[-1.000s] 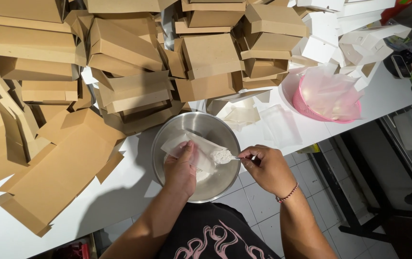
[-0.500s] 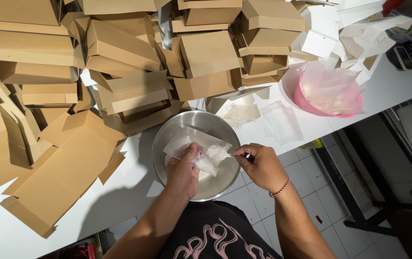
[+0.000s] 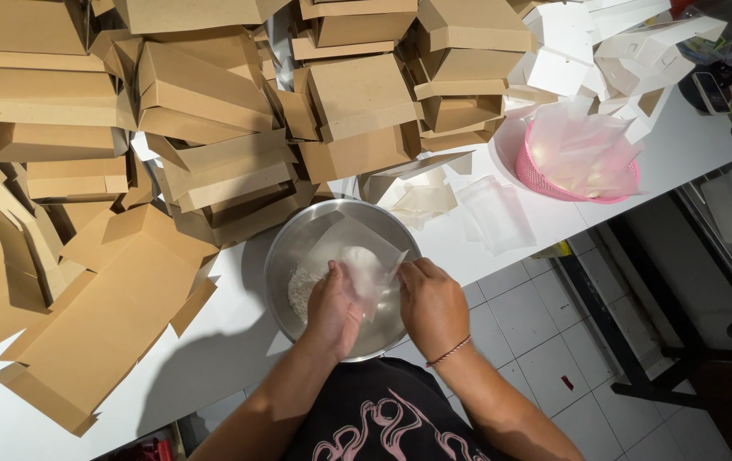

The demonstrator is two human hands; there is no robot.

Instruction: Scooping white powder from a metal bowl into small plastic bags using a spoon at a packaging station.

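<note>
Head view: left hand [image 3: 334, 309] and right hand [image 3: 431, 300] both pinch clear bag [image 3: 357, 260] over steel bowl [image 3: 340, 273]; powder partly bagged, more left inside bowl.

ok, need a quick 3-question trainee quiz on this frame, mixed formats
1. True or false: both hands are over the metal bowl.
2. What colour is the basket at the right of the table? A) pink B) blue C) green
3. Fill in: the left hand and right hand grip a clear plastic ____ with white powder in it.

Key:
1. True; the bowl also holds some white powder.
2. A; it is filled with clear bags.
3. bag. Behind the bowl stand stacked brown cardboard boxes.
</note>
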